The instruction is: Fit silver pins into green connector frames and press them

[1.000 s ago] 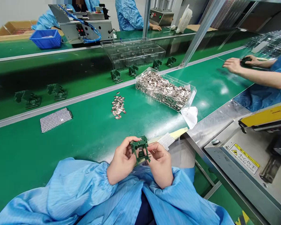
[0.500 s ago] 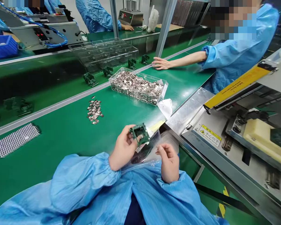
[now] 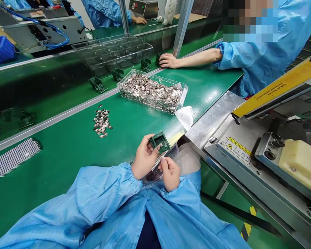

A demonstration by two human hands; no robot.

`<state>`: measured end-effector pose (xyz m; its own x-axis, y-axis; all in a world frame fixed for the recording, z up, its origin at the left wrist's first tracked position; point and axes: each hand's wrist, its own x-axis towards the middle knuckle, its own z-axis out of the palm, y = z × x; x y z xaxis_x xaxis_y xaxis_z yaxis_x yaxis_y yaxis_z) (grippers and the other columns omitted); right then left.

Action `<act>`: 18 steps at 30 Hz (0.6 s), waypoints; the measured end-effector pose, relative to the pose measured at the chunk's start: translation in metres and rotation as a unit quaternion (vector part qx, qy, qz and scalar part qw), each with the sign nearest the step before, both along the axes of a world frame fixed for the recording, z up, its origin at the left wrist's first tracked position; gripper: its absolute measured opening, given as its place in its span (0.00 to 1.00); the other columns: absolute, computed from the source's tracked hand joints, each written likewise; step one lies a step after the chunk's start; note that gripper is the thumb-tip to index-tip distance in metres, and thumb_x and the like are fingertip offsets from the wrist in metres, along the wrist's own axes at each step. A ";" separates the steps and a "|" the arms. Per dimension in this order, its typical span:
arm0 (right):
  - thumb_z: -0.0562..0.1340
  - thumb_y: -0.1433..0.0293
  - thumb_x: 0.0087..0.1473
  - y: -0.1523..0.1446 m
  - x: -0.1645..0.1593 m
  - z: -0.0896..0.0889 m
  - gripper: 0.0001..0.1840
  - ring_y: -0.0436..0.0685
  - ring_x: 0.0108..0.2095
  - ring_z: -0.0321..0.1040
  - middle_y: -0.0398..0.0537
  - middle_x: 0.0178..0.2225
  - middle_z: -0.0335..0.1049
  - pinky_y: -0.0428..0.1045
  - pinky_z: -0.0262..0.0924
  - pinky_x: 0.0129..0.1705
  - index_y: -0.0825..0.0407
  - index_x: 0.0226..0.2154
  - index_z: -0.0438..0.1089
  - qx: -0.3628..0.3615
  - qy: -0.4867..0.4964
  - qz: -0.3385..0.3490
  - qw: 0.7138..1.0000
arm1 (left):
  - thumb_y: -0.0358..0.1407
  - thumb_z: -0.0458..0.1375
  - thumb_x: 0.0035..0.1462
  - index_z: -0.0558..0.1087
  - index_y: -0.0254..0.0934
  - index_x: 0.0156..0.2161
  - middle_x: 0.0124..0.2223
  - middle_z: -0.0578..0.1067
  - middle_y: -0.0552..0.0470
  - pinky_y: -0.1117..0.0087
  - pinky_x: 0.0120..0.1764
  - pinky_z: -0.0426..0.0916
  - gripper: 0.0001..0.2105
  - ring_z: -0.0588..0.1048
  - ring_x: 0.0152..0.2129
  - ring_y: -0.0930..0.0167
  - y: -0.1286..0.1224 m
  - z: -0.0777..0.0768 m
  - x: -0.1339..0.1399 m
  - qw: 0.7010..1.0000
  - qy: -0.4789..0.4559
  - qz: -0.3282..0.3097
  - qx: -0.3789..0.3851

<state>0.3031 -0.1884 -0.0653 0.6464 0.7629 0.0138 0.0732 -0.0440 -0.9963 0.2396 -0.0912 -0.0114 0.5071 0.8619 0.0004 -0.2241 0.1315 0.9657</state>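
the dark green, square, open-centred plastic part (image 3: 160,141) is pinched in the left hand (image 3: 144,157), thumb at its near edge, fingers at its left side. the right hand (image 3: 170,173) is just nearer, thumb and forefinger pressed together; whether they grip anything cannot be told. small silvery metal pieces (image 3: 102,123) lie heaped farther left.

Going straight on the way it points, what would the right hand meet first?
The right hand would likely meet the green part that the left hand holds, though the depth is unclear.
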 end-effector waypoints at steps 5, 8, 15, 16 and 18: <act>0.54 0.57 0.63 -0.003 0.004 -0.012 0.23 0.50 0.19 0.60 0.43 0.18 0.65 0.45 0.55 0.22 0.52 0.23 0.67 0.019 -0.048 0.013 0.999 | 0.46 0.67 0.50 0.65 0.37 0.45 0.38 0.73 0.51 0.70 0.41 0.71 0.23 0.74 0.35 0.71 0.000 0.001 0.002 1.000 0.000 0.000 -0.007; 0.54 0.60 0.64 -0.005 0.007 -0.015 0.22 0.50 0.20 0.62 0.43 0.19 0.66 0.45 0.57 0.24 0.52 0.22 0.67 0.028 -0.081 0.031 0.996 | 0.43 0.67 0.50 0.66 0.37 0.45 0.38 0.73 0.51 0.72 0.40 0.71 0.21 0.73 0.35 0.72 0.000 0.002 0.001 1.000 0.007 0.006 0.003; 0.54 0.66 0.64 -0.013 0.011 -0.006 0.20 0.51 0.21 0.62 0.42 0.19 0.64 0.46 0.56 0.26 0.51 0.21 0.65 0.043 -0.156 0.068 0.984 | 0.43 0.67 0.50 0.64 0.38 0.46 0.38 0.73 0.52 0.71 0.41 0.71 0.22 0.74 0.36 0.71 0.000 0.000 0.001 0.999 -0.002 -0.015 -0.031; 0.54 0.67 0.64 -0.013 0.011 -0.004 0.19 0.51 0.22 0.63 0.43 0.20 0.64 0.46 0.56 0.26 0.51 0.22 0.65 0.045 -0.164 0.068 0.983 | 0.43 0.67 0.50 0.64 0.38 0.46 0.38 0.73 0.52 0.70 0.41 0.71 0.22 0.74 0.36 0.71 0.000 0.000 0.001 0.999 -0.004 -0.014 -0.035; 0.53 0.67 0.64 -0.013 0.012 -0.001 0.18 0.51 0.22 0.63 0.43 0.20 0.63 0.46 0.57 0.27 0.51 0.23 0.65 0.046 -0.180 0.068 0.980 | 0.42 0.67 0.50 0.64 0.38 0.46 0.38 0.73 0.52 0.70 0.41 0.71 0.22 0.74 0.35 0.72 0.000 -0.001 0.000 0.999 -0.005 -0.015 -0.039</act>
